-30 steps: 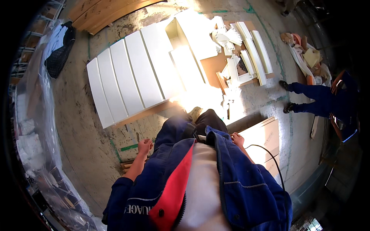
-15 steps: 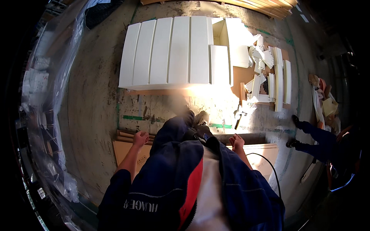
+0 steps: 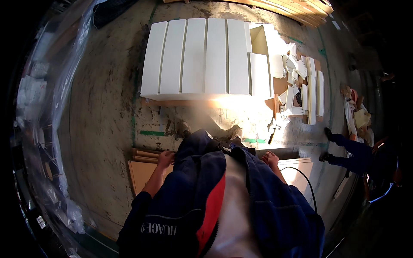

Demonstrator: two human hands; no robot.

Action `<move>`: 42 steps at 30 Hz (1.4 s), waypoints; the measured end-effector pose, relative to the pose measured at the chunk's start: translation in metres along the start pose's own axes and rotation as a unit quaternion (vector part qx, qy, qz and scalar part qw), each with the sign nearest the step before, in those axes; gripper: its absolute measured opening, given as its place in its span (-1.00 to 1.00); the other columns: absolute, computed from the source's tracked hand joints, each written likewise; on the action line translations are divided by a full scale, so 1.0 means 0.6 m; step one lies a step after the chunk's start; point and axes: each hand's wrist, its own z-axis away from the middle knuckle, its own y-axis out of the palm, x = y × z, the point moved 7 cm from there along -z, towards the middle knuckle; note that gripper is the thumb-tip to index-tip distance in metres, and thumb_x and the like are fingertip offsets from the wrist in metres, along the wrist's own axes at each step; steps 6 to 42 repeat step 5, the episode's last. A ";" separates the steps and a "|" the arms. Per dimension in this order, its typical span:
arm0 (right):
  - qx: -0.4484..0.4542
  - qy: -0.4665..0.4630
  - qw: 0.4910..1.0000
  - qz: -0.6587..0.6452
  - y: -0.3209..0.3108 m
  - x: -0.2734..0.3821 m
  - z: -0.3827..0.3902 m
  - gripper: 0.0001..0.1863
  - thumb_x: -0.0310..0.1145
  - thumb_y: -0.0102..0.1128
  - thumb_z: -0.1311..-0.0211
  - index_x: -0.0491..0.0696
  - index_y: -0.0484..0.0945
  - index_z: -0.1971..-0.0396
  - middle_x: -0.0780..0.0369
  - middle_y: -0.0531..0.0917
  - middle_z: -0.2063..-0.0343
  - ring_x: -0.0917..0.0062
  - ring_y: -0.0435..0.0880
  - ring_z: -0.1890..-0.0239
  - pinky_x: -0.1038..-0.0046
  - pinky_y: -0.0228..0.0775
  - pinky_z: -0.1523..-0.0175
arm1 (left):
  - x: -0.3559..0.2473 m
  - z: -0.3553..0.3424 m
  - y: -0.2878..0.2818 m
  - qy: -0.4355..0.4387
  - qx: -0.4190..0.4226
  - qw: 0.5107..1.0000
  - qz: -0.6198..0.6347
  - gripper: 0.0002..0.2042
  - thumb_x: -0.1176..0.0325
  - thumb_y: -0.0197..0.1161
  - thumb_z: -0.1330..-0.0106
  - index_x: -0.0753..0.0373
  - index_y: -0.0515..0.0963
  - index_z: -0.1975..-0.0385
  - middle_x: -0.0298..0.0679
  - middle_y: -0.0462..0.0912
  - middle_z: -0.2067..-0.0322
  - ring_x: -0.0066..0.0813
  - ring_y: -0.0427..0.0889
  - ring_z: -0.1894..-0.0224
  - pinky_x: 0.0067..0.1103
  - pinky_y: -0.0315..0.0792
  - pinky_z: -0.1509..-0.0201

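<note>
My left hand (image 3: 166, 159) hangs at my left side, its fingers loosely curled with nothing seen in them. At my right side, my right hand (image 3: 271, 159) is also curled, and I see nothing in it. Both hands are apart from the white chest of drawers (image 3: 193, 58) ahead of me. Its several drawer fronts face up toward me, and a narrow open compartment (image 3: 259, 41) shows near its right end. Past my right wrist a black cable (image 3: 301, 178) curves down beside my jacket.
White boards and cut parts (image 3: 297, 86) lie on cardboard right of the chest. Flat brown cartons (image 3: 137, 172) lie by my legs. Plastic-wrapped goods (image 3: 47, 107) line the left. Another person (image 3: 359, 155) stands at right, near a pile of scraps (image 3: 359, 114). Wooden planks (image 3: 279, 10) lie at the far end.
The chest has shifted rightward in view. My feet have moved, and both now show apart below the chest. My hands have swung slightly, the left one nearer my body.
</note>
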 end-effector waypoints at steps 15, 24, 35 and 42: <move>0.090 -0.026 0.995 0.035 0.128 -0.090 0.050 -0.62 -0.41 0.22 -0.35 -0.11 0.49 -0.14 0.15 0.68 0.31 0.34 0.74 0.39 0.36 0.69 0.28 | 0.041 -0.054 -0.178 -0.038 -0.047 0.991 0.122 -0.58 0.30 0.15 -0.49 0.28 0.37 -0.29 -0.11 0.59 0.18 -0.35 0.62 0.29 -0.41 0.41 0.36; 0.090 -0.026 0.995 0.035 0.128 -0.090 0.050 -0.62 -0.41 0.22 -0.35 -0.11 0.49 -0.14 0.15 0.68 0.31 0.34 0.74 0.39 0.36 0.69 0.28 | 0.041 -0.054 -0.178 -0.038 -0.047 0.991 0.122 -0.58 0.30 0.15 -0.49 0.28 0.37 -0.29 -0.11 0.59 0.18 -0.35 0.62 0.29 -0.41 0.41 0.36; 0.090 -0.026 0.995 0.035 0.128 -0.090 0.050 -0.62 -0.41 0.22 -0.35 -0.11 0.49 -0.14 0.15 0.68 0.31 0.34 0.74 0.39 0.36 0.69 0.28 | 0.041 -0.054 -0.178 -0.038 -0.047 0.991 0.122 -0.58 0.30 0.15 -0.49 0.28 0.37 -0.29 -0.11 0.59 0.18 -0.35 0.62 0.29 -0.41 0.41 0.36; 0.090 -0.026 0.995 0.035 0.128 -0.090 0.050 -0.62 -0.41 0.22 -0.35 -0.11 0.49 -0.14 0.15 0.68 0.31 0.34 0.74 0.39 0.36 0.69 0.28 | 0.041 -0.054 -0.178 -0.038 -0.047 0.991 0.122 -0.58 0.30 0.15 -0.49 0.28 0.37 -0.29 -0.11 0.59 0.18 -0.35 0.62 0.29 -0.41 0.41 0.36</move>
